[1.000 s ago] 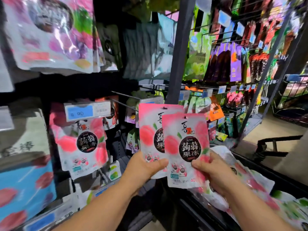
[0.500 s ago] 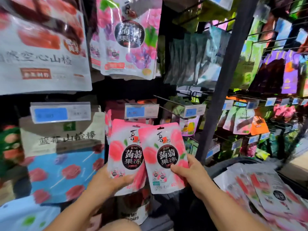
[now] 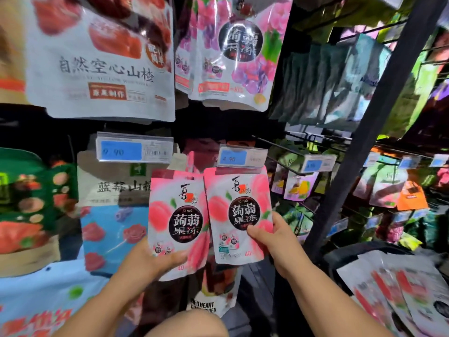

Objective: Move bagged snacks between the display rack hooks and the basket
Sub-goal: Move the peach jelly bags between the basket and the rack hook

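Noted both peach jelly pouches carried leftward since a second ago: then in front of the grey upright post, now at centre frame against the rack bay to its left. Found left pouch upright at centre frame, held at its bottom by left hand: grip clamped, thumb across the lower front, fingers hidden behind. Found right pouch just beside it, side edges meeting. Recorded right hand at that pouch's lower right corner: grip closed in a pinch, thumb on the printed face, fingers behind. Noted top of right pouch directly beneath blue price tag marked 4.90; cannot tell whether on a hook. Logged basket at lower right of frame, dark rim showing, with more pouches lying flat inside. Logged large hawthorn bag hanging at upper left and grape jelly pouch at upper centre.
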Tool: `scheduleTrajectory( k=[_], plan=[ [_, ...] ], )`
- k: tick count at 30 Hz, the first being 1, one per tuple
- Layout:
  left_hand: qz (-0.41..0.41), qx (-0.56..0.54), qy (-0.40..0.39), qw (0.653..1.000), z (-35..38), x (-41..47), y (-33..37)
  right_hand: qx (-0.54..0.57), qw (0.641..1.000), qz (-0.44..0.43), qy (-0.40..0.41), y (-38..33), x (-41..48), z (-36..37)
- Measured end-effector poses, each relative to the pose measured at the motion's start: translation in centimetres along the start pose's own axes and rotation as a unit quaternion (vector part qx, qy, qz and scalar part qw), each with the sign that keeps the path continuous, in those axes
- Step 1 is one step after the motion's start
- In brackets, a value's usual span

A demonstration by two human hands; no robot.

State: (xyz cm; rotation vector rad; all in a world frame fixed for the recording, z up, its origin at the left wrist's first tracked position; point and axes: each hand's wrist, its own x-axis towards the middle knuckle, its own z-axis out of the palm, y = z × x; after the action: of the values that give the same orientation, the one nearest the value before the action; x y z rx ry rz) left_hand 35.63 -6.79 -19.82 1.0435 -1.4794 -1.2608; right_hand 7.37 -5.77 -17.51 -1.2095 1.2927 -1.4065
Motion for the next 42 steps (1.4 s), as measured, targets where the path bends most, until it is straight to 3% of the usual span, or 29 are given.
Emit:
scheduleTrajectory(
  k=[21, 30, 37, 42],
  plan=[
    [0.004, -0.068, 0.043, 0.997, -2.3, 0.1, -0.8, -0.042, 0.999, 0.017, 0.006, 0.0, 1.9, 1.9],
    [0.0, -0.074, 0.04, 0.996, -2.9, 0.2, -1.3, -0.126, 0.992, 0.015, 0.028, 0.0, 3.7, 3.5],
    [0.0, -0.069, 0.015, 0.997, -2.6, 0.0, -0.5, -0.245, 0.968, 0.008, 0.049, -0.1, 3.2, 3.2],
    [0.01, -0.072, -0.02, 0.997, -2.2, -0.1, 0.1, -0.4, 0.904, -0.063, 0.14, -0.6, 1.4, 2.7]
  ],
)
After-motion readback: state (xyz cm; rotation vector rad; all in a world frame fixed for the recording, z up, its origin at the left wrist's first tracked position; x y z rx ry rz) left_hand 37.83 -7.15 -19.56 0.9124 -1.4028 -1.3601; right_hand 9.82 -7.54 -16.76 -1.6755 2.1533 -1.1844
